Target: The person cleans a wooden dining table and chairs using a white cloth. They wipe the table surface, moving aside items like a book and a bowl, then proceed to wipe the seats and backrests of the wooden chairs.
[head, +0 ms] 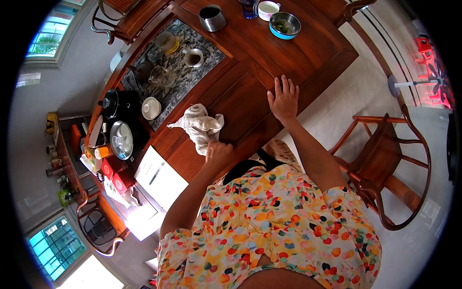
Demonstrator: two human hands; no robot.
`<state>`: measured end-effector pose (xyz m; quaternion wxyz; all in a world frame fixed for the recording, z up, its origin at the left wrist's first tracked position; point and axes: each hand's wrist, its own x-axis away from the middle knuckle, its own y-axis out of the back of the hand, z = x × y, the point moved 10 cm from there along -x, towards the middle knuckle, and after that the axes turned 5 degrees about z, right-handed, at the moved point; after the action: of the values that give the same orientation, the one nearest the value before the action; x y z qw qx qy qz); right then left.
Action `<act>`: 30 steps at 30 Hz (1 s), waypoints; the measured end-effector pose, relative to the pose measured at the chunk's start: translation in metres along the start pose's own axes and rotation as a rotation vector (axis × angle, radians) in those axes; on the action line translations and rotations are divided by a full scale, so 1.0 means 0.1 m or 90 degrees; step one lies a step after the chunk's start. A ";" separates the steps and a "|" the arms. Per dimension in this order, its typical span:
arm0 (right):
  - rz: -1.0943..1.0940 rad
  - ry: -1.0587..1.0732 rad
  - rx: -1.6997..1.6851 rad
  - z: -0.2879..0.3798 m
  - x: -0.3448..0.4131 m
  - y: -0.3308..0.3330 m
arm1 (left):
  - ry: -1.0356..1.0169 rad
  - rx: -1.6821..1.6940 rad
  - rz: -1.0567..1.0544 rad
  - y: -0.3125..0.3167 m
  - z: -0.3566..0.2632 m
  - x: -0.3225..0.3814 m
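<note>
My left hand [218, 152] is at the near edge of the dark red wooden table [245, 101]. Its fingers are curled on the lower end of a bunched, off-white cloth [200, 124]; the fingertips are partly hidden. My right hand [284, 103] lies palm down on the tabletop to the right, fingers apart, holding nothing. Left of the cloth, a white lidded bowl [151, 108] stands at the edge of the inset stone tea tray [191, 77]. On the tray are a dark teapot [144, 69], a strainer cup [194, 57] and a glass pitcher with yellow liquid [168, 42].
Beyond my hands stand a metal canister [212, 20], a white cup [267, 11] and a blue-sided metal bowl [285, 25] with green pieces. At left are a black kettle [119, 103], a metal tray of cups [122, 140] and papers [162, 177] with a pen. A wooden armchair [379, 162] stands right.
</note>
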<state>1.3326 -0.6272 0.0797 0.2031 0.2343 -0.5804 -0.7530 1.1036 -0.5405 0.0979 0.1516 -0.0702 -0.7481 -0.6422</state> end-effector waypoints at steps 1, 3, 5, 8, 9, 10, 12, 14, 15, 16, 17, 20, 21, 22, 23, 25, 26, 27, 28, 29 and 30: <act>0.003 -0.001 -0.004 0.01 0.00 0.00 | 0.004 -0.002 0.013 -0.01 0.03 0.06; 0.007 -0.002 -0.004 0.01 -0.01 0.01 | 0.001 -0.004 0.021 -0.03 0.04 0.07; 0.007 -0.004 -0.002 0.01 0.00 0.01 | -0.010 0.000 0.012 -0.05 0.02 -0.01; 0.008 -0.005 -0.001 0.02 0.01 0.01 | -0.025 0.032 -0.022 0.12 -0.15 -0.20; 0.009 -0.005 0.000 0.02 0.01 0.01 | -0.032 0.043 -0.033 0.21 -0.24 -0.30; 0.012 -0.003 0.000 0.03 0.01 0.01 | -0.036 0.055 -0.044 0.28 -0.31 -0.39; 0.024 -0.005 -0.006 0.03 0.02 0.01 | -0.055 0.059 -0.053 0.29 -0.42 -0.59; 0.010 -0.002 -0.034 0.01 0.02 0.01 | -0.076 0.043 -0.052 0.24 -0.50 -0.80; -0.009 0.001 -0.058 -0.01 0.02 0.00 | -0.084 0.042 -0.066 0.25 -0.54 -0.90; -0.030 0.003 -0.082 -0.04 0.02 0.02 | -0.094 0.041 -0.083 0.28 -0.59 -1.00; -0.047 0.003 -0.140 -0.09 0.02 0.03 | -0.103 0.041 -0.099 0.31 -0.64 -1.08; -0.092 0.011 -0.317 -0.21 0.03 0.07 | -0.057 0.123 -0.156 0.44 -0.60 -1.21; -0.102 0.015 -0.377 -0.27 0.05 0.07 | -0.041 0.156 -0.179 0.50 -0.57 -1.23; -0.113 0.020 -0.438 -0.34 0.04 0.07 | -0.011 0.297 -0.167 0.51 -0.43 -1.27; -0.128 0.031 -0.435 -0.38 0.02 0.07 | 0.019 0.438 -0.150 0.50 -0.26 -1.26; -0.155 0.051 -0.430 -0.49 -0.03 0.07 | 0.147 0.770 0.000 0.46 0.02 -1.15; -0.160 0.061 -0.392 -0.54 -0.10 0.08 | 0.137 0.852 -0.038 0.52 0.11 -1.08; -0.164 0.048 -0.383 -0.64 -0.18 0.06 | 0.125 0.932 -0.077 0.57 0.19 -1.01; -0.166 0.034 -0.376 -0.72 -0.27 0.06 | 0.134 0.984 -0.084 0.57 0.26 -0.95; -0.169 0.019 -0.366 -0.82 -0.35 0.06 | 0.139 1.037 -0.090 0.57 0.31 -0.90; -0.172 0.000 -0.326 -0.93 -0.45 0.04 | 0.145 1.090 -0.096 0.56 0.34 -0.85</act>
<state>1.4237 -0.6749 0.0687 0.1536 0.2506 -0.3349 -0.8952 1.1963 -0.4899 0.1194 0.1831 0.1825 -0.9571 0.1307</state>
